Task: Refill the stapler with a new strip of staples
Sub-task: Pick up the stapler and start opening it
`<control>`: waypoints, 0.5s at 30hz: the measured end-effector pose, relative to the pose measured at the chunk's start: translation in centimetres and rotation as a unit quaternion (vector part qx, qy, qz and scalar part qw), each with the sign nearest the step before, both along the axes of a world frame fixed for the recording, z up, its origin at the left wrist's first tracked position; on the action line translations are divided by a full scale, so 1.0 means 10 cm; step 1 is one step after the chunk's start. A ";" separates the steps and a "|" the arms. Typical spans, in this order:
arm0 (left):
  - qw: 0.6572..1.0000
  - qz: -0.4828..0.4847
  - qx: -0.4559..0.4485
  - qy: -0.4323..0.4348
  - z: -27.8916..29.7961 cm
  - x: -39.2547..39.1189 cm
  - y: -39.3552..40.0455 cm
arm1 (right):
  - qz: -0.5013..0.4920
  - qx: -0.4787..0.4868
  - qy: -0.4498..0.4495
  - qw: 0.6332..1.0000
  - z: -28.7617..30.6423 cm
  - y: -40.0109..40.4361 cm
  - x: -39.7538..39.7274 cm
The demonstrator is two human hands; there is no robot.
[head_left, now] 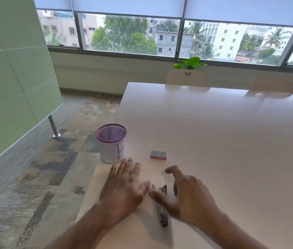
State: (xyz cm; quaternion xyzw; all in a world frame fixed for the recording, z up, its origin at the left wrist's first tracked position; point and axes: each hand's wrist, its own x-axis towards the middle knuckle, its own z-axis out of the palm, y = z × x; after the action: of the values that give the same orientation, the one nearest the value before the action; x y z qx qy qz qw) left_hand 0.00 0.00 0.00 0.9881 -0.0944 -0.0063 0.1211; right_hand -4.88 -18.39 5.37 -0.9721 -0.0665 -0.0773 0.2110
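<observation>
Both forearms come in from the bottom edge, hands over the near-left part of the counter (214, 132). Left hand (126, 184) lies flat, palm down, fingers spread, holding nothing; its thumb tip sits just beside the front end of the stapler (162, 207). Right hand (187, 196) hovers over the stapler's right side, fingers curled and spread, motion-blurred. Its grip is wide open and empty, nothing pinched yet. Contact with the stapler: cannot tell, the blur hides it.

Stapler lies on the counter between the two hands, long axis running roughly away from the camera, partly covered by the right fingers. Looks like its top may be parted from the base at the far end, but not clear enough to call.

Staple box (158, 155) lies beyond the hands, apart from both, looks closed. Mesh pen cup (112, 143) stands at the counter's left edge, just past the left fingertips.

Step, by my read: very start, reaching for the stapler. No strip out yet.

Next move needs: right hand closes on the stapler body, left steadies the base, top swung open to expose the channel. Then the box, for a strip.
</observation>
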 end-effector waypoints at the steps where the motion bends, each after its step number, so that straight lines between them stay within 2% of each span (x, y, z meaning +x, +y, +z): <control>1: 1.000 -0.006 0.000 -0.002 -0.01 0.02 0.00 | 0.020 -0.021 0.005 1.000 -0.04 0.04 0.01; 3: 1.000 -0.014 0.003 -0.007 -0.03 0.07 -0.01 | 0.060 -0.049 0.008 0.997 -0.08 0.09 0.01; 11: 0.999 -0.020 0.005 -0.025 -0.03 0.17 -0.06 | 0.067 0.025 0.046 0.996 -0.14 -0.02 0.09; 14: 1.000 -0.018 0.003 -0.023 -0.02 0.21 -0.10 | 0.063 0.089 0.093 0.990 -0.11 -0.12 0.19; 15: 1.000 -0.017 0.002 -0.025 -0.02 0.22 -0.11 | 0.053 0.140 0.123 0.981 -0.11 -0.15 0.23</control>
State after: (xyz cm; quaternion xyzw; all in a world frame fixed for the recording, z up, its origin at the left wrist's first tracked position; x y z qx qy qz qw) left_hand 2.17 -1.10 -0.16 0.9865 -0.1144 0.0162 0.1162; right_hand -2.54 -19.92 4.32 -0.9302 -0.0804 0.0452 0.3552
